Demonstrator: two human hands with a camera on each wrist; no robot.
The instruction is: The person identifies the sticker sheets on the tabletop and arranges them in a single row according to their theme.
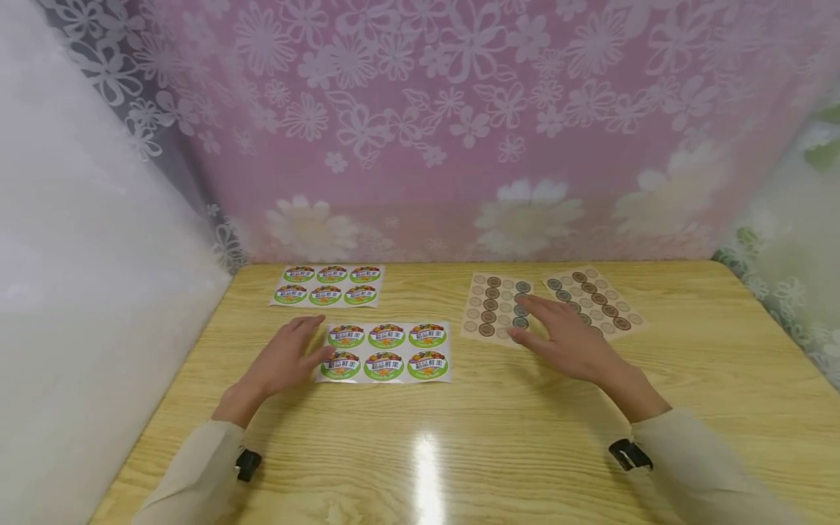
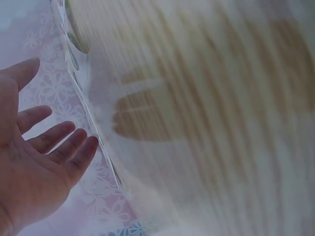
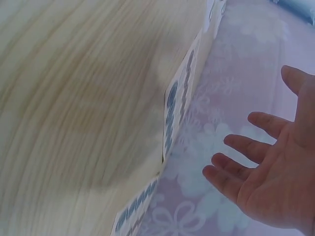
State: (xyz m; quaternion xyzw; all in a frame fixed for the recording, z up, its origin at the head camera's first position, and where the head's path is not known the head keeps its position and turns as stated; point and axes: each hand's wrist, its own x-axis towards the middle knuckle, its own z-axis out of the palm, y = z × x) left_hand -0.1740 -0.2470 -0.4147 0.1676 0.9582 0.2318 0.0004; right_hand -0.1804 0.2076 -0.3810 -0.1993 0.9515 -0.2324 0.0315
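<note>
My left hand (image 1: 284, 359) hovers at the left edge of the nearer sheet of fruit stickers (image 1: 407, 368), its fingers relaxed and holding nothing. That sheet carries round green-and-white labels with colourful fruit. Behind it lies a matching fruit sticker sheet (image 1: 308, 284). On the right, my right hand (image 1: 569, 339) is over the edge of a tan sheet of small round stickers (image 1: 488, 310), its fingers loosely extended with nothing between them. A second tan sticker sheet (image 1: 610, 299) lies at an angle beside it, partly covered by this hand. Both wrist views show spread, bare fingers (image 2: 69, 142).
The sheets lie on a wood-grain table (image 1: 367, 445) with a bright light reflection near its front. A pink floral curtain (image 1: 420, 146) hangs along the back edge, and a white cloth (image 1: 98, 255) borders the left side. Each sleeve has a black clip (image 1: 631, 455) at the wrist.
</note>
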